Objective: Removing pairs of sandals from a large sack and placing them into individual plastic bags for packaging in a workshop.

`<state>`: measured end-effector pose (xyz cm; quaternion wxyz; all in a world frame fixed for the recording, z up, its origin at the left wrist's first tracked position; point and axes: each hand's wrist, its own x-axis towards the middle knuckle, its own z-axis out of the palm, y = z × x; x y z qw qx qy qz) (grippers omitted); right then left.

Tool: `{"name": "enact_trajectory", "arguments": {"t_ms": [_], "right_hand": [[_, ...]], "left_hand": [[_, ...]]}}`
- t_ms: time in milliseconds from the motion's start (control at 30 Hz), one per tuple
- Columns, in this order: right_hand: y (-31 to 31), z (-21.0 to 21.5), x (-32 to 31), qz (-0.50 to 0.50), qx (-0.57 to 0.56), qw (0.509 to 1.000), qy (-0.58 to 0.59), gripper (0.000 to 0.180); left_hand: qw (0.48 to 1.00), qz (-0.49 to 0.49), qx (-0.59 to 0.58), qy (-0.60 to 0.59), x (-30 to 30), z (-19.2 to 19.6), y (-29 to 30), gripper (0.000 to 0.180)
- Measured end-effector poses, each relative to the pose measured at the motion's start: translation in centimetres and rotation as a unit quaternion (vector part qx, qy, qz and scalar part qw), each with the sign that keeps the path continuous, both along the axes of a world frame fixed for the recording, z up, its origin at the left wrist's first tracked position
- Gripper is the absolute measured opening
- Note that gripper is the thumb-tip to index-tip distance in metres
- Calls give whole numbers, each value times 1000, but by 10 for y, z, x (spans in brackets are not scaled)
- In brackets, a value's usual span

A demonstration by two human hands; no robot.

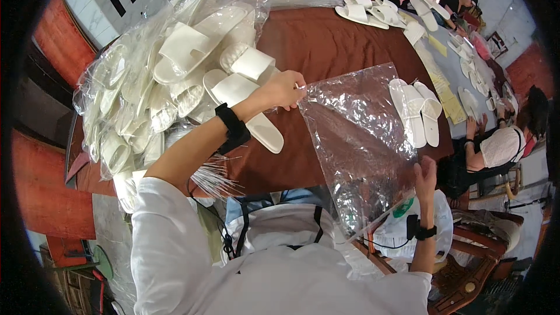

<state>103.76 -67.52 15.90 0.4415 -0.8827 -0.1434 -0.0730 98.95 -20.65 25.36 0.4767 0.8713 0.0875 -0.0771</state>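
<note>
A large clear plastic bag (356, 134) is stretched between my two hands over the table's front edge. My left hand (286, 90) pinches its upper left corner. At the bag's lower right edge, my right hand (425, 175) is closed on the plastic. A pair of white slippers (415, 114) lies side by side on the brown cloth, just beyond the bag's right edge and partly touching it in view. Left of my left hand, loose white slippers (248, 105) rest against a heap of bagged slippers (134, 99).
A brown cloth (303, 35) covers the table. White twist ties (213, 178) lie by my left forearm. More slippers (370, 11) sit at the far side. People work around a grey table (443, 64) at right. A wooden chair (466, 280) stands at lower right.
</note>
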Motion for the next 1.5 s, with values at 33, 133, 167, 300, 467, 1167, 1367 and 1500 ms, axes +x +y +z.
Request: {"name": "enact_trajectory", "arguments": {"t_ms": [33, 133, 167, 300, 467, 1167, 1367, 1500], "right_hand": [[23, 14, -11, -76, -77, 977, -186, 20], [83, 63, -55, 25, -48, 979, -198, 30], [106, 78, -78, 90, -75, 973, -200, 32], [163, 66, -133, 223, -115, 955, -159, 36], [166, 35, -126, 209, -196, 957, -55, 30], [259, 37, -20, 235, -193, 949, -83, 21], [267, 85, -52, 281, -182, 942, -40, 25], [302, 110, -57, 343, -58, 937, 15, 28]], "left_hand": [[1000, 13, -11, 4, 0, -2, 2, 17], [1000, 19, -8, 19, 6, -8, 4, 17], [1000, 18, -10, 21, 7, -8, 4, 17], [999, -11, -10, 44, 22, -1, -2, 15], [1000, 18, 15, 9, 33, 9, -2, 10], [881, 90, 377, -270, -120, 56, 37, 64], [892, 102, 383, -218, -143, 35, 54, 77], [860, 128, 417, -263, -144, 25, 50, 83]]}}
